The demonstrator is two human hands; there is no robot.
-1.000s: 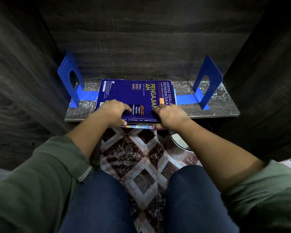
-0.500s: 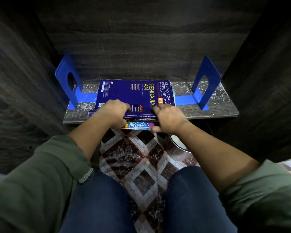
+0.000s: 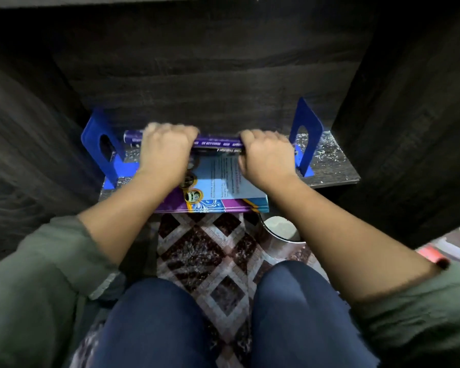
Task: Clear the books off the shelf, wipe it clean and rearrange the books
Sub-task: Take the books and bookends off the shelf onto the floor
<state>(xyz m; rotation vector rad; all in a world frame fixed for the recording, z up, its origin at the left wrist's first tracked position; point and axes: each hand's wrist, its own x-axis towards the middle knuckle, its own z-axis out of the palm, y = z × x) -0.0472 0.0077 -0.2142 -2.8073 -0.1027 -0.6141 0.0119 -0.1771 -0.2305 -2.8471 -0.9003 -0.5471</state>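
1. Between the left bookend (image 3: 92,134) and right bookend (image 3: 312,123), on the shelf (image 3: 337,168), the left hand (image 3: 165,151) and right hand (image 3: 263,156) grip the raised edge of the top book (image 3: 218,142), fingers curled over it.
2. Lower book (image 3: 223,189) overhangs the shelf front — a careless drag could tip it onto the bowl (image 3: 282,229) below.
3. Bookends crowd the wrists — a sideways pull may knock one.

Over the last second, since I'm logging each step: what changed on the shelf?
The left hand and right hand tipped the dark blue book up from flat onto its edge, gripping its top. That uncovered the light blue book lying flat, overhanging the shelf front. The blue bookends stayed put.
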